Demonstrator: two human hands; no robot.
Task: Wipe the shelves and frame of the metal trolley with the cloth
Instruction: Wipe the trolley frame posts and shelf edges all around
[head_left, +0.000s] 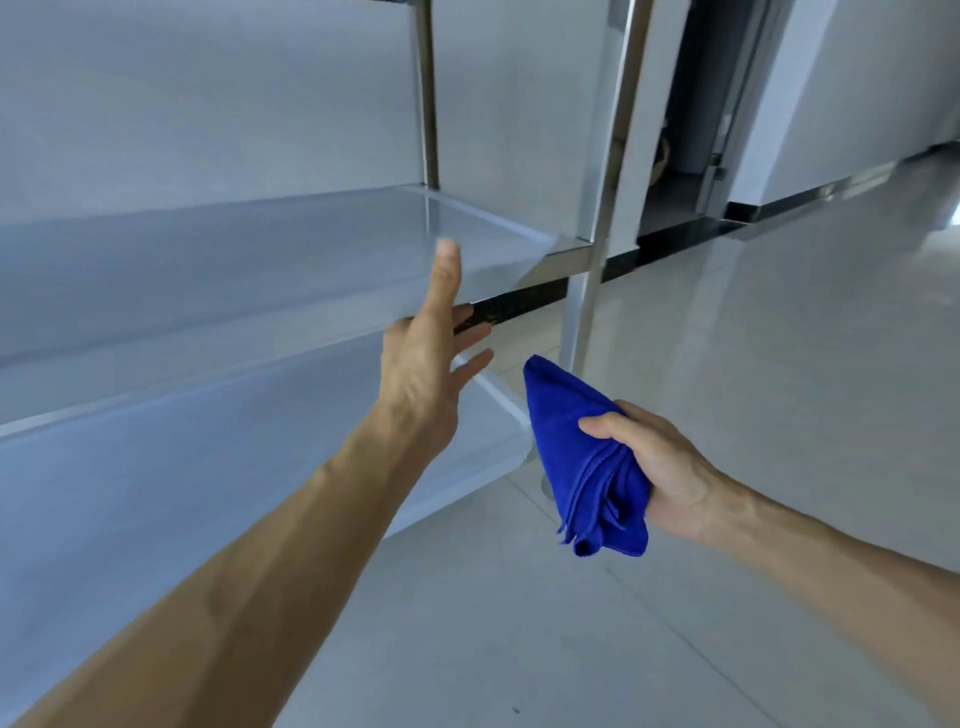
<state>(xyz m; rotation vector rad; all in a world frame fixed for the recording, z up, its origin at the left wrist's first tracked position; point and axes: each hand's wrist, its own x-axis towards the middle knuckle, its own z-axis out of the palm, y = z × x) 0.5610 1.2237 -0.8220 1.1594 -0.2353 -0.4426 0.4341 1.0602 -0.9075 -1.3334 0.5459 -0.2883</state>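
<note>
While the metal trolley (218, 270) fills the left half of the frame, its middle shelf (260, 260) and lower shelf (182, 457) run pale and bare toward the centre, with two shiny upright posts (608, 171) rising near the top middle. At centre, the left hand (426, 358) reaches up from the lower left, fingers (470, 338) straight and spread, thumb over the front edge of the middle shelf and the other fingers just below that edge. Right of centre, the right hand (654, 467) comes in from the lower right, its fingers curled round a bunched blue cloth (582, 457), which hangs clear of the trolley, just beside the lower shelf's corner. Grey floor tiles (779, 364) cover the right side.
</note>
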